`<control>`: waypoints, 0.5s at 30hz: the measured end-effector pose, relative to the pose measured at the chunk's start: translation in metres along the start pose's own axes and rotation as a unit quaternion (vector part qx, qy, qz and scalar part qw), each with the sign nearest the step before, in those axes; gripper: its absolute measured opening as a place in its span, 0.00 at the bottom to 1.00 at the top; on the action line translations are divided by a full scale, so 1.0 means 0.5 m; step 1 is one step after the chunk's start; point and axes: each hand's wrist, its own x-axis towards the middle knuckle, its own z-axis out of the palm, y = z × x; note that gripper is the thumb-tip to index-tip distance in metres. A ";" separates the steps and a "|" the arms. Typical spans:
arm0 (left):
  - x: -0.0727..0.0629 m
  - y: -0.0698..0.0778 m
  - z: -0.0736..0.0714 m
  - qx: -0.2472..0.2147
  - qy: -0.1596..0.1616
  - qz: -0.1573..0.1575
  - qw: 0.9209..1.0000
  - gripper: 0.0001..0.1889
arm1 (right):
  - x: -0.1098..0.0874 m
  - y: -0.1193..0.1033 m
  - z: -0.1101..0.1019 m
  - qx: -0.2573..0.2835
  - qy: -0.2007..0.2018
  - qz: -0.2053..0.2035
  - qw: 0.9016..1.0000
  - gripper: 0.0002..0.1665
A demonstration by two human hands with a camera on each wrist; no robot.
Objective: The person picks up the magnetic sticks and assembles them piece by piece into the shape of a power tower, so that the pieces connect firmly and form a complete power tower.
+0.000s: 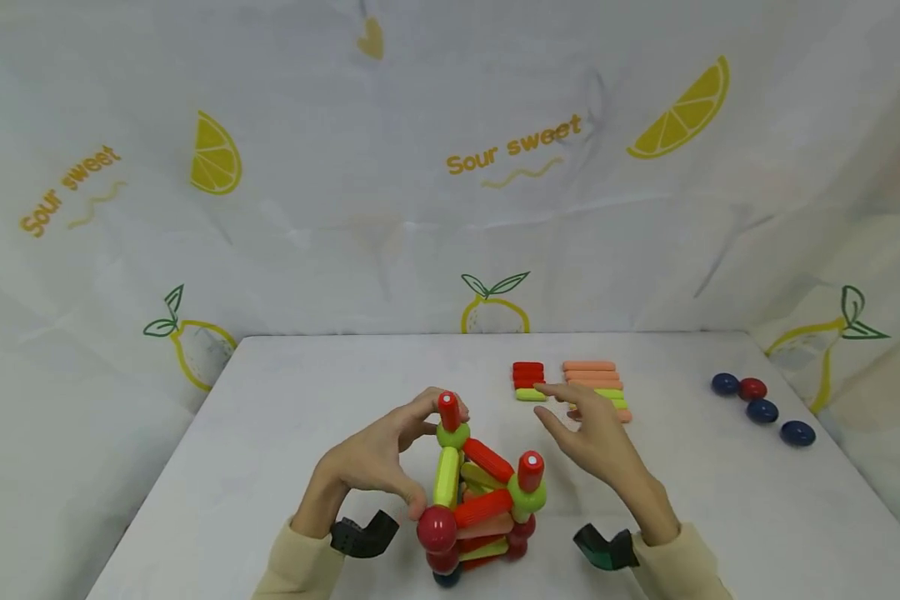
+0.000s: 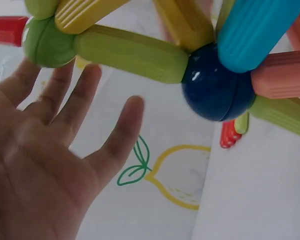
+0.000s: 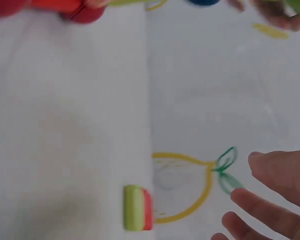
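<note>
A structure of sticks and balls stands near the table's front. On top are red sticks [image 1: 449,410] upright in green balls [image 1: 527,493], with a red ball [image 1: 437,529] at the near left corner. My left hand [image 1: 378,454] is around its left side, thumb by the red ball, fingers behind the far green ball. In the left wrist view those fingers look mostly straight, beside the green ball [image 2: 49,42]; a blue ball [image 2: 217,82] is farther along. My right hand [image 1: 592,429] hovers right of the structure, fingers spread, holding nothing, near the sorted sticks.
Short red sticks [image 1: 528,373] and a yellow-green one lie behind the structure. Beside them are longer orange sticks [image 1: 589,366] and yellow-green ones, partly hidden by my right hand. Several blue and red balls [image 1: 752,389] sit at the right. A printed cloth [image 1: 390,167] hangs behind the table.
</note>
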 end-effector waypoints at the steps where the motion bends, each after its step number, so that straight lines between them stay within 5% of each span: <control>1: -0.001 0.000 0.003 0.003 0.013 0.000 1.000 0.49 | 0.011 0.015 0.014 -0.020 -0.014 0.005 1.000 0.21; 10: -0.028 0.008 0.028 0.043 0.121 0.014 0.992 0.35 | 0.063 0.077 0.097 -0.135 -0.101 0.034 0.985 0.21; 15: -0.031 0.021 0.068 0.121 0.231 0.004 0.965 0.30 | 0.068 0.084 0.113 -0.166 -0.105 0.039 0.980 0.18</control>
